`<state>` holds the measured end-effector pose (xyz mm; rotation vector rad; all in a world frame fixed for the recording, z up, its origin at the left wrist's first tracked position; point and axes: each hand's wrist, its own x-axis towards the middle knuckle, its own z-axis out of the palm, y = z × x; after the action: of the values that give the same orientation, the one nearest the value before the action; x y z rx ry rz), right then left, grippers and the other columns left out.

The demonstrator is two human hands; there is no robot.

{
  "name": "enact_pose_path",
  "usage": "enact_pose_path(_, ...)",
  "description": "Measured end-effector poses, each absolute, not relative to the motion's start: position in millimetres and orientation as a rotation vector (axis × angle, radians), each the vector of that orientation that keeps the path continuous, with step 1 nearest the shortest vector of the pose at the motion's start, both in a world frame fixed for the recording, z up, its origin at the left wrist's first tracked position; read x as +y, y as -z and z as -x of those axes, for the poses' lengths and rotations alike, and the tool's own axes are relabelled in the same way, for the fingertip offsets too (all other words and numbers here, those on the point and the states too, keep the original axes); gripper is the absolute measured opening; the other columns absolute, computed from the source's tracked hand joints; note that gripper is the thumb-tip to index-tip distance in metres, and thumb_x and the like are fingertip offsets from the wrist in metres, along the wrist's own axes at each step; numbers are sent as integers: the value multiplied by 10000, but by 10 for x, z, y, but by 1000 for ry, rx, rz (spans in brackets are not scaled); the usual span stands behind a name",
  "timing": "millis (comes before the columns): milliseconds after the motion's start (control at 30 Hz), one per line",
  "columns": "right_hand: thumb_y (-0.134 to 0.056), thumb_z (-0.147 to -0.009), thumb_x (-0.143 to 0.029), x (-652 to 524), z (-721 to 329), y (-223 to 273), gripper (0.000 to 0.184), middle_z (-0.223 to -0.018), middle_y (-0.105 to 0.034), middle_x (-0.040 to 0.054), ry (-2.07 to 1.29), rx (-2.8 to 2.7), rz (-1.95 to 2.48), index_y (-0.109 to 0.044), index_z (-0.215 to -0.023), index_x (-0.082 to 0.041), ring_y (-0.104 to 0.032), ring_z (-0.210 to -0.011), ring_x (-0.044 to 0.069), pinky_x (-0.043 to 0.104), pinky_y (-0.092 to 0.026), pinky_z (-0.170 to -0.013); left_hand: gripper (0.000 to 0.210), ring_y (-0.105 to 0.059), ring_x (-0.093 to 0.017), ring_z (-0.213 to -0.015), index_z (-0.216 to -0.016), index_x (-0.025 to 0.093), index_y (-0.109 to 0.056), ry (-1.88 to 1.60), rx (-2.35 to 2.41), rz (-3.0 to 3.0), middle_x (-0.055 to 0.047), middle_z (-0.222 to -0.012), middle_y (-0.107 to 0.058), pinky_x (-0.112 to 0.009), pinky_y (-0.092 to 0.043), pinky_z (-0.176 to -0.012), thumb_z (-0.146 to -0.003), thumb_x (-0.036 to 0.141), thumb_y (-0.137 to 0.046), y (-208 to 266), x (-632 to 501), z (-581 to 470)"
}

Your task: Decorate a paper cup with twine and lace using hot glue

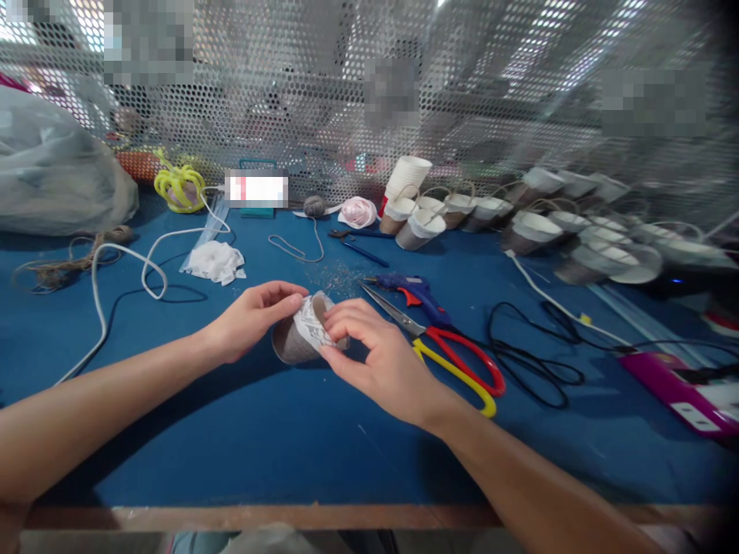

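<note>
A small grey-brown cup (pixel 293 343) with white lace (pixel 312 327) around its rim lies tilted on its side between my hands, its mouth facing right and toward me. My left hand (pixel 257 315) grips the rim's far left edge between thumb and fingers. From the right, my right hand (pixel 372 346) pinches the lace at the rim, the fingers reaching over the mouth and the thumb below. Just right of it lie scissors (pixel 456 350) with one red and one yellow handle, and a blue glue gun (pixel 416 292) with a red trigger.
Finished-looking cups with twine handles (pixel 534 231) crowd the back right, near stacked white paper cups (pixel 409 178). A purple power strip (pixel 675 392) and black cable (pixel 536 354) lie right. White lace scraps (pixel 216 261), a white cord (pixel 101 308) and pliers (pixel 361 248) are on the blue table (pixel 259 454).
</note>
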<state>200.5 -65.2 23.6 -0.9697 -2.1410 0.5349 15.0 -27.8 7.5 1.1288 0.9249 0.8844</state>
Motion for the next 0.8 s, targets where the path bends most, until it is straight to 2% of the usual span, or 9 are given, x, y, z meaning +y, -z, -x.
enact_pose_path(133,-585,-755,-91,-654,-1997,-245,178,-810,-611,52,-534,-2154,954,-485,-672,-213,-550,-897,186,368,-475,-824,328,-503,-93,-627,-732,132,-575,-869,940,-1116,18,-679,-575,-234,-369,-612,-633,405,-728,-58,-239,-133)
enact_pose_path(233,-585,-754,-95,-649,-2000,-239,176,-813,-608,51,-532,-2149,957,-486,-671,-214,-552,-896,186,364,-476,-819,288,-514,-100,-676,-681,140,-544,-922,931,-1156,9,-714,-577,-237,-383,-646,-656,372,-713,-61,-210,-116)
enact_pose_path(333,-590,-751,-109,-634,-2015,-220,164,-824,-601,44,-556,-2096,1010,-496,-674,-218,-556,-885,182,360,-474,-816,217,-524,-110,-748,-697,146,-554,-1009,894,-1305,-13,-811,-594,-246,-406,-712,-713,329,-669,-151,-254,-101)
enact_pose_path(400,-592,-753,-122,-614,-2028,-206,139,-838,-601,42,-607,-2046,1061,-515,-686,-217,-563,-879,177,357,-470,-819,175,-517,-110,-736,-697,149,-559,-1029,872,-1488,-13,-798,-585,-247,-411,-708,-748,298,-636,-266,-353,-95)
enact_pose_path(533,-590,-742,-126,-568,-2045,-193,106,-836,-601,30,-693,-1971,1139,-542,-702,-211,-572,-848,167,342,-464,-802,112,-532,-110,-690,-692,146,-589,-808,741,-1935,-11,-731,-596,-245,-421,-690,-753,229,-634,-514,-597,-89)
enact_pose_path(633,-574,-734,-106,-555,-2049,-205,114,-829,-598,23,-704,-1943,1152,-538,-699,-208,-571,-848,162,335,-454,-805,126,-549,-116,-662,-705,147,-605,-648,650,-2007,-17,-706,-617,-243,-433,-662,-772,253,-615,-573,-614,-69)
enact_pose_path(733,-570,-743,-127,-564,-2050,-228,81,-857,-597,38,-736,-1934,1123,-547,-716,-200,-573,-862,167,346,-445,-825,187,-548,-143,-700,-793,158,-609,-904,913,-1893,-34,-747,-614,-265,-435,-675,-772,344,-602,-481,-446,-41)
enact_pose_path(800,-567,-748,-137,-574,-2055,-244,65,-885,-599,54,-765,-1935,1085,-550,-725,-195,-572,-879,173,357,-442,-835,315,-554,-188,-855,-900,161,-588,-1058,1046,-1779,-67,-907,-613,-293,-432,-761,-705,398,-658,-377,-319,-34)
